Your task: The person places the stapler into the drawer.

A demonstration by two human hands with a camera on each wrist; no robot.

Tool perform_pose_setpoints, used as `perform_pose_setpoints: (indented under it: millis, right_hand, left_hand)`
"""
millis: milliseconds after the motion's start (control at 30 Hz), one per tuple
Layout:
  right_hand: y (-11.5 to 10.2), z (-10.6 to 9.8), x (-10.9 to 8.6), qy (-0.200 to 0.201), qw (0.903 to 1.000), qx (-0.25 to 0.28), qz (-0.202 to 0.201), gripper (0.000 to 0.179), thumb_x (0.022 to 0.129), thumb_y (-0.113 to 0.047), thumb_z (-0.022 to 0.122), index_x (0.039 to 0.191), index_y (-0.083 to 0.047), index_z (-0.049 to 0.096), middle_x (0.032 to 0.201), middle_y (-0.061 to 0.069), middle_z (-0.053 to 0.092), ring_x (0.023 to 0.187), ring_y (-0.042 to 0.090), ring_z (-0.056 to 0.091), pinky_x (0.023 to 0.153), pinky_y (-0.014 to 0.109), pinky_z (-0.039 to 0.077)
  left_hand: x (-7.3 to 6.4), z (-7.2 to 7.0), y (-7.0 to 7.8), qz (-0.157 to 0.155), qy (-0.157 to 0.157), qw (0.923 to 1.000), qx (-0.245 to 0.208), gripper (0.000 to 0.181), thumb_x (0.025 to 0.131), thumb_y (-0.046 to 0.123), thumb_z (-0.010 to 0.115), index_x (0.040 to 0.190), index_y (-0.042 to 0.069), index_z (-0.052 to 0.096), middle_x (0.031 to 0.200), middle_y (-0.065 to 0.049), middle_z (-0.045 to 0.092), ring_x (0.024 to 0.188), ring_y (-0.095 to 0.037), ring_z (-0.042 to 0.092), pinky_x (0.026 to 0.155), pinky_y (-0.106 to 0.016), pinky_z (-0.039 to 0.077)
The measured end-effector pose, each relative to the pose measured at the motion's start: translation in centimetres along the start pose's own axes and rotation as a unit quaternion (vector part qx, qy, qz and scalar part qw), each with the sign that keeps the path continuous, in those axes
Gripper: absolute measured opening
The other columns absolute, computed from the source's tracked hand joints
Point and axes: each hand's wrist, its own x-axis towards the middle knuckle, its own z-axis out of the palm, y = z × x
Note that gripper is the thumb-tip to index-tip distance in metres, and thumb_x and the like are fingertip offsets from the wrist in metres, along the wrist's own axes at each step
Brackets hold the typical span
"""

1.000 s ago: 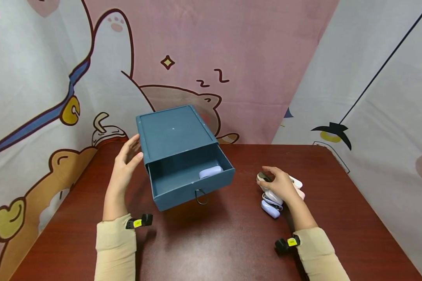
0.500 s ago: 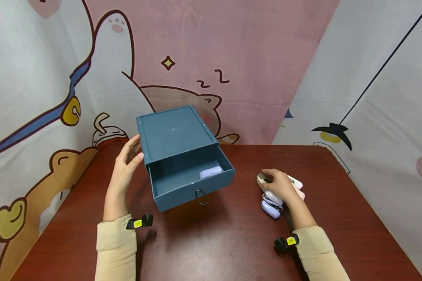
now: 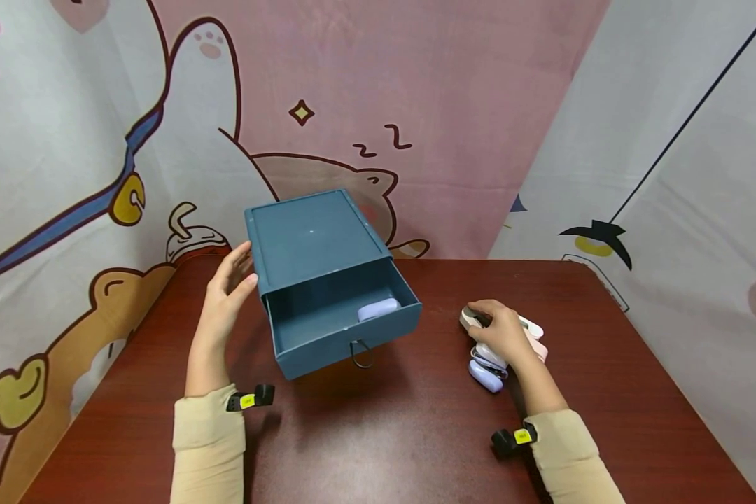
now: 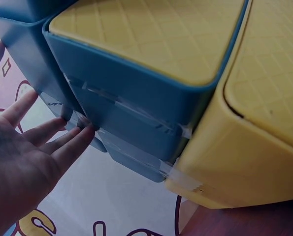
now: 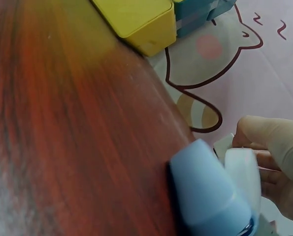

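Note:
A blue drawer box [image 3: 318, 241] stands on the table, its drawer [image 3: 346, 350] pulled out and fitted with a ring handle. Inside lies a small lavender rounded piece [image 3: 379, 309]. My left hand [image 3: 222, 315] touches the box's left side with extended fingers; the left wrist view shows fingertips [image 4: 89, 130] against its taped blue wall. At the right, my right hand [image 3: 502, 334] pinches a small off-white rounded piece with a dark end [image 3: 470, 319] between thumb and fingers. Beside that hand lie another lavender piece [image 3: 485, 376], a white one [image 3: 531, 326] and a pink one [image 3: 540, 346].
Yellow boxes [image 4: 244, 162] with textured panels adjoin the blue ones in the left wrist view. The reddish-brown table [image 3: 409, 434] ends at a printed cartoon cloth [image 3: 453, 126] behind it. Black wrist cameras sit on both wrists.
My right hand has settled slightly lower onto the off-white piece, its fingers drawing in around it. The left hand and the box stay where they were.

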Motion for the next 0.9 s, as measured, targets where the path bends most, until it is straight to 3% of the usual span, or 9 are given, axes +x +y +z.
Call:
perform_pose_setpoints:
  millis: [267,467,900]
  right_hand:
    - [-2.6,-1.2,0.3,0.036,0.9992,0.011,-0.012,0.048,0.07,0.001,0.07,0.117,0.002,0.066,0.115,0.013,0.062,0.101,0.025,0.058,0.08,0.033,0.043]
    - [-4.9,-2.4,0.5,0.034,0.999,0.022,-0.017,0.048,0.072,0.001,0.069,0.12,0.0,0.065,0.118,0.008,0.061,0.101,0.023,0.058,0.079,0.035,0.045]
    - [-11.0,-4.9,0.8,0.075,0.9932,0.041,-0.079,0.044,0.072,0.002,0.068,0.116,-0.006,0.07,0.116,0.003,0.063,0.095,0.018,0.059,0.071,0.019,0.045]
  left_hand:
    - [-0.1,0.0,0.0,-0.001,0.001,1.0,0.003,0.054,0.095,0.01,0.053,0.147,0.012,0.039,0.144,-0.01,0.042,0.132,-0.028,0.038,0.103,-0.032,0.034]
    - [0.0,0.0,0.1,-0.002,0.001,1.0,0.001,0.054,0.095,0.009,0.053,0.147,0.011,0.039,0.144,-0.011,0.042,0.132,-0.027,0.038,0.102,-0.031,0.034]
    - [-0.1,0.1,0.4,-0.009,0.002,1.0,0.001,0.056,0.095,0.011,0.053,0.149,0.012,0.037,0.146,-0.014,0.039,0.133,-0.027,0.037,0.102,-0.031,0.034]
